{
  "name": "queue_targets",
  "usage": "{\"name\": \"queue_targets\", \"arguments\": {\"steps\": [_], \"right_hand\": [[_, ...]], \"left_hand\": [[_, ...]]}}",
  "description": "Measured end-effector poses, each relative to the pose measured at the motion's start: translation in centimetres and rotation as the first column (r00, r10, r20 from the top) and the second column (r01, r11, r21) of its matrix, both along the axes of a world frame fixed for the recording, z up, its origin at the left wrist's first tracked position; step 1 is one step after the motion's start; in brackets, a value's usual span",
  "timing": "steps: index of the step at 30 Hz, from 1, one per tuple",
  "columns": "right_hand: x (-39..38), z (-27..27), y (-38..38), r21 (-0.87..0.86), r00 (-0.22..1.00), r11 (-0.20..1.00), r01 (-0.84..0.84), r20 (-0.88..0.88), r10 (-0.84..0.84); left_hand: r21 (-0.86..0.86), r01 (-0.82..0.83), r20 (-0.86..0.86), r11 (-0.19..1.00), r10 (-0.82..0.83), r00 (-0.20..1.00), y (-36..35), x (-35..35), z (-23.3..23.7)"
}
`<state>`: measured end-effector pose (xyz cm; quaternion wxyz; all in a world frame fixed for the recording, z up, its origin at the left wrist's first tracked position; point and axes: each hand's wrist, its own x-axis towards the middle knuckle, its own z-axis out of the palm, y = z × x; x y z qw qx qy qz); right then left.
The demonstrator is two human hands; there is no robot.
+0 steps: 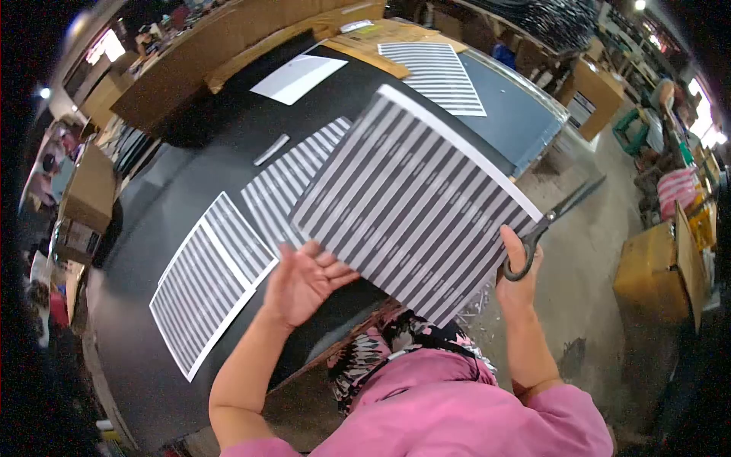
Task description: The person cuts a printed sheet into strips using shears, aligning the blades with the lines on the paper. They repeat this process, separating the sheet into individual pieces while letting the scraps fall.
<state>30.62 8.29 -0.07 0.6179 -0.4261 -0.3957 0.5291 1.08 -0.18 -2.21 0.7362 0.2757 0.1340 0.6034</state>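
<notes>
A large sheet with black and white stripes (419,202) is raised over the near edge of the dark table. My right hand (521,266) grips its right corner and also has black scissors (533,240), their blades pointing up and to the right. At the sheet's lower left edge is my left hand (304,283), palm up with fingers spread; whether it touches the sheet is unclear. Left of it, more striped sheets (209,293) lie overlapping on the table. Another striped sheet (278,179) lies partly behind the raised one.
On the dark table (183,175) are a white sheet (298,78) and a small white strip (271,150). A striped sheet (434,76) lies at the back. Cardboard boxes stand left (85,198) and right (659,270). A person (666,95) is at the far right.
</notes>
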Motion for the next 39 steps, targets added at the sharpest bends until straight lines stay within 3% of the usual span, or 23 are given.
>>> {"name": "queue_targets", "arguments": {"steps": [3, 4, 5, 7, 9, 11, 12, 13, 14, 15, 17, 19, 23, 27, 35, 39], "right_hand": [[-1.9, -2.1, -0.8, 0.081, 0.999, 0.996, 0.034, 0.013, -0.035], [-2.2, -2.4, -0.9, 0.058, 1.0, 0.998, -0.018, 0.017, 0.017], [-2.9, -2.5, -1.3, 0.061, 0.999, 0.997, -0.044, 0.012, 0.044], [-4.3, -2.8, -2.4, 0.159, 0.996, 0.987, 0.024, 0.081, -0.037], [-4.7, -2.8, -2.8, 0.176, 0.996, 0.984, 0.028, 0.079, -0.043], [-4.2, -3.0, -3.3, 0.069, 0.984, 0.997, 0.032, 0.172, -0.043], [-4.3, -2.7, -3.4, 0.178, 0.976, 0.984, 0.022, 0.207, -0.059], [-3.7, -2.8, -3.6, 0.183, 0.975, 0.983, 0.023, 0.214, -0.063], [-2.7, -3.0, -4.1, 0.044, 0.982, 0.996, -0.076, 0.176, 0.067], [-2.0, -3.1, -4.4, -0.091, 0.974, 0.979, -0.18, 0.12, 0.191], [-1.3, -3.2, -4.9, -0.101, 0.985, 0.987, -0.125, 0.107, 0.135], [1.1, -4.7, -5.5, -0.125, 0.884, 0.97, -0.208, 0.401, 0.241], [3.8, -5.3, -6.9, -0.197, 0.769, 0.935, -0.295, 0.531, 0.355], [5.1, -6.3, -8.1, -0.335, 0.802, 0.896, -0.293, 0.424, 0.421], [5.1, -7.1, -8.8, -0.392, 0.764, 0.839, -0.379, 0.379, 0.522], [5.2, -7.4, -9.1, -0.369, 0.743, 0.838, -0.401, 0.404, 0.534]], "left_hand": [[-0.061, -0.117, -0.035, 0.991, 0.115, 0.993, -0.6, 2.1, 0.4], [-0.171, -0.258, -0.324, 0.951, 0.193, 0.926, -1.0, 2.9, 1.7], [-0.237, -0.412, -0.587, 0.88, 0.209, 0.783, -1.1, 3.7, 2.8], [-0.23, -0.48, -0.553, 0.847, 0.292, 0.78, -1.2, 4.0, 3.0], [-0.174, -0.533, -0.641, 0.828, 0.316, 0.7, -0.9, 3.2, 1.7], [-0.142, -0.555, -0.641, 0.82, 0.351, 0.682, -0.7, 2.9, 1.9], [-0.172, -0.584, -0.651, 0.794, 0.353, 0.672, -0.8, 3.0, 3.0], [-0.201, -0.61, -0.66, 0.766, 0.354, 0.662, -0.9, 2.9, 3.5], [-0.195, -0.623, -0.695, 0.758, 0.341, 0.633, -0.6, 1.5, 0.8], [-0.17, -0.57, -0.641, 0.804, 0.349, 0.684, -0.5, 1.3, 1.7], [-0.172, -0.544, -0.54, 0.821, 0.384, 0.749, 0.0, 0.8, 2.0], [-0.153, -0.501, -0.552, 0.852, 0.346, 0.758, 0.1, -0.1, 2.4], [-0.223, -0.473, -0.634, 0.852, 0.241, 0.735, 0.1, -0.9, 2.4], [-0.184, -0.419, -0.604, 0.889, 0.234, 0.762, 0.3, -0.8, 2.4], [-0.232, -0.392, -0.619, 0.89, 0.176, 0.766, 0.3, -1.2, 2.5], [-0.17, -0.403, -0.641, 0.899, 0.21, 0.738, 0.3, -1.7, 1.9]]}}
